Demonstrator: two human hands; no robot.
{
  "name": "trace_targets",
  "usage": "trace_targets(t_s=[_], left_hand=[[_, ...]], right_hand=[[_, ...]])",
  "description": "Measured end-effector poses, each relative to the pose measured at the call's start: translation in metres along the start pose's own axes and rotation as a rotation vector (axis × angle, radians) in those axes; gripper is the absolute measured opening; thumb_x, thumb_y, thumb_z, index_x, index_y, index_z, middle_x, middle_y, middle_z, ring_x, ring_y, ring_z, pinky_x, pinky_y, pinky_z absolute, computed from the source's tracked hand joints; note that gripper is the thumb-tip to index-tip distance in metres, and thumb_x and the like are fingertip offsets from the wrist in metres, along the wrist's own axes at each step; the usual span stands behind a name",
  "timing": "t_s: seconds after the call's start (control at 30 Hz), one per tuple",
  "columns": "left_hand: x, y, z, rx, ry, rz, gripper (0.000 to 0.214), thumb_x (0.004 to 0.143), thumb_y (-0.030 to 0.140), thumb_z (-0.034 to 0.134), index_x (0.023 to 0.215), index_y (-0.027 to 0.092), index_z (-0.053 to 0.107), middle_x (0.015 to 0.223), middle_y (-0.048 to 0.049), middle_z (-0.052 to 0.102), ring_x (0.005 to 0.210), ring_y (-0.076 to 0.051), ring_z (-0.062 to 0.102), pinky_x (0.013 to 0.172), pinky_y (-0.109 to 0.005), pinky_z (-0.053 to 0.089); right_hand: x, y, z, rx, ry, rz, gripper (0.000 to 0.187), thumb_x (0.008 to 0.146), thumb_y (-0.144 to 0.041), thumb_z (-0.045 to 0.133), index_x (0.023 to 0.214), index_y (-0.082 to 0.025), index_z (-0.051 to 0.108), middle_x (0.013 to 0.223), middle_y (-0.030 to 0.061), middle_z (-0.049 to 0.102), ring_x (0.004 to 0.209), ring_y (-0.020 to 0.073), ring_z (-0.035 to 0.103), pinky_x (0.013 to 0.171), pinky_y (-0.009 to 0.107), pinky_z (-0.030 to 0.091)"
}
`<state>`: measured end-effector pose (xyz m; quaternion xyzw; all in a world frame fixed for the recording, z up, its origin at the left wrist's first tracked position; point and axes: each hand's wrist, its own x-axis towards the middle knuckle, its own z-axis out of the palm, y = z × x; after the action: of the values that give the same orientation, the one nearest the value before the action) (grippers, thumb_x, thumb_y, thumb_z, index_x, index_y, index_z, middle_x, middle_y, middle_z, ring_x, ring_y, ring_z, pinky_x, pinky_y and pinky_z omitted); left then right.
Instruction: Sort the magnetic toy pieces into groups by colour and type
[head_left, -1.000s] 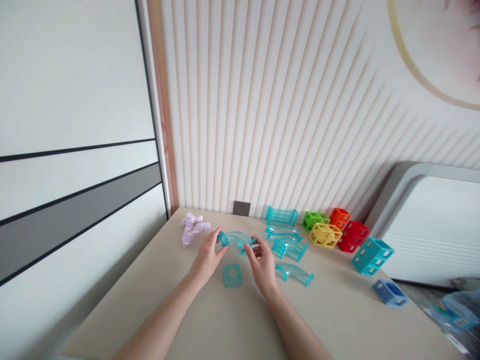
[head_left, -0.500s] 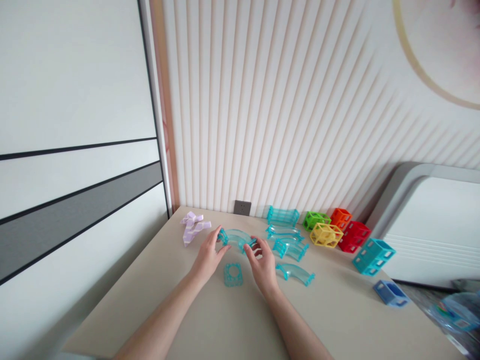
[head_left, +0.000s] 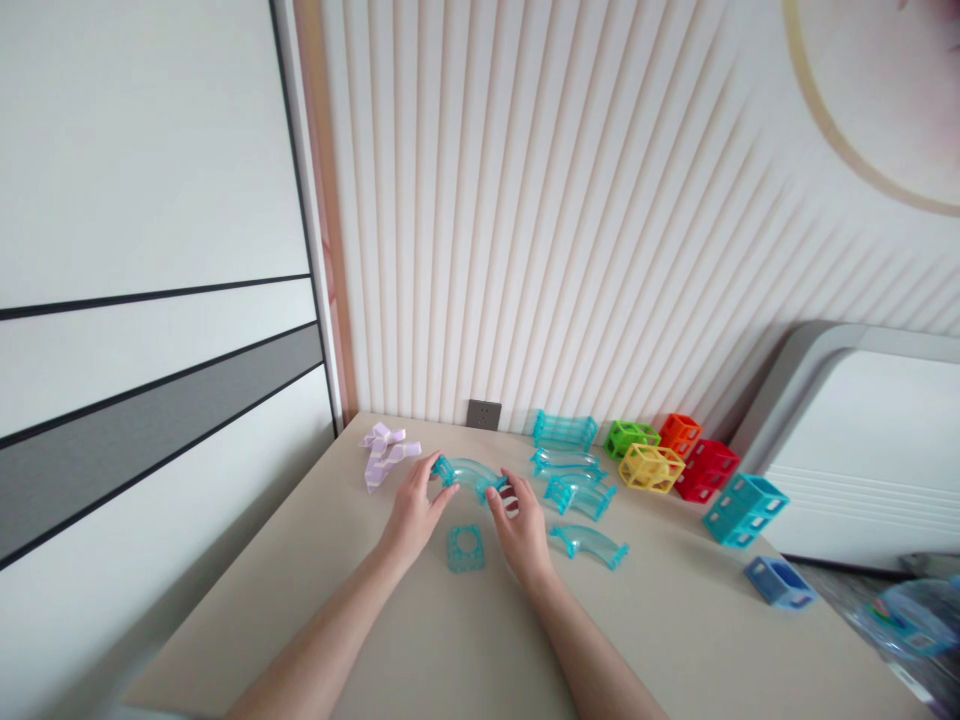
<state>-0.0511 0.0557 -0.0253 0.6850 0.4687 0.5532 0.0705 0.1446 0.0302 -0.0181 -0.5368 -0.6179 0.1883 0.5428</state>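
Both my hands grip one clear teal curved track piece (head_left: pixel 469 472) above the beige table (head_left: pixel 420 640). My left hand (head_left: pixel 411 510) pinches its left end and my right hand (head_left: pixel 517 520) pinches its right end. A flat teal square plate with a round hole (head_left: pixel 466 548) lies on the table between my wrists. More teal curved track pieces (head_left: pixel 581 495) lie just right of my right hand, one (head_left: pixel 589 545) nearest the front.
A pale purple piece (head_left: pixel 384 455) lies at the back left. Green (head_left: pixel 630 438), yellow (head_left: pixel 651 468), orange (head_left: pixel 681 434), red (head_left: pixel 706 470), teal (head_left: pixel 744 510) and blue (head_left: pixel 780 583) open cube frames sit to the right. A wall socket (head_left: pixel 484 413) is behind; a white cabinet (head_left: pixel 862 450) stands right.
Both hands and the curved piece have shifted slightly left and a little away from me; the grip is unchanged.
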Motion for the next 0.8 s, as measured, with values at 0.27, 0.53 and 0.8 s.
trace_targets(t_s=[0.27,0.53,0.8], left_hand=[[0.002,0.007,0.000,-0.096,0.048,-0.039,0.037,0.091,0.035,0.065,0.124,0.019,0.059,0.117,-0.0129,0.071,0.101,-0.025,0.073,0.088,-0.041,0.063],[0.001,0.012,-0.001,-0.150,0.081,-0.057,0.038,0.090,0.035,0.067,0.123,0.020,0.060,0.119,-0.0129,0.070,0.102,-0.025,0.073,0.090,-0.043,0.064],[-0.004,0.025,0.013,-0.313,0.091,-0.198,0.043,0.086,0.037,0.070,0.123,0.019,0.058,0.123,-0.0147,0.068,0.110,-0.028,0.071,0.093,-0.046,0.063]], right_hand=[[-0.002,0.003,0.003,-0.013,0.017,-0.025,0.057,0.085,-0.050,0.070,0.131,-0.016,0.064,0.103,0.0110,0.070,0.081,0.0221,0.066,0.069,0.034,0.056],[-0.003,0.003,0.004,-0.002,0.014,0.038,0.063,0.083,-0.051,0.070,0.132,-0.013,0.063,0.102,0.0118,0.075,0.086,0.0251,0.069,0.081,0.039,0.057],[0.001,-0.009,-0.010,-0.030,0.090,-0.010,0.063,0.085,-0.058,0.066,0.129,-0.012,0.067,0.104,0.0143,0.076,0.088,0.0274,0.070,0.081,0.041,0.058]])
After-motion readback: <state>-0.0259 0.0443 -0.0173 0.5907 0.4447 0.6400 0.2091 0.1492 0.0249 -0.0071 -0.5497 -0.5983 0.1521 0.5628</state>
